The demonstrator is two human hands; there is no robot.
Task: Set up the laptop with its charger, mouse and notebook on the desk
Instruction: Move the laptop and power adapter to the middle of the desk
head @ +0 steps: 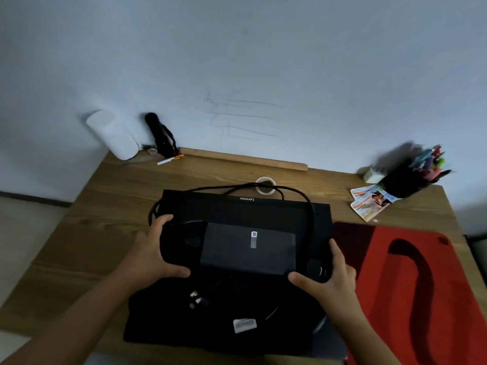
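Wooden desk (pixel 100 233) below a pale wall: your left hand (pixel 152 248) and right hand (pixel 332 275) curl shut around the closed laptop (pixel 245 214), likely steadying its charger cable (pixel 303 196) draped on top.

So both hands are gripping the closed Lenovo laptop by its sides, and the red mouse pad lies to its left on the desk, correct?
Not quite. In the head view the red mouse pad lies to the right of the laptop, not the left. The left hand and right hand do grip its sides on the desk.
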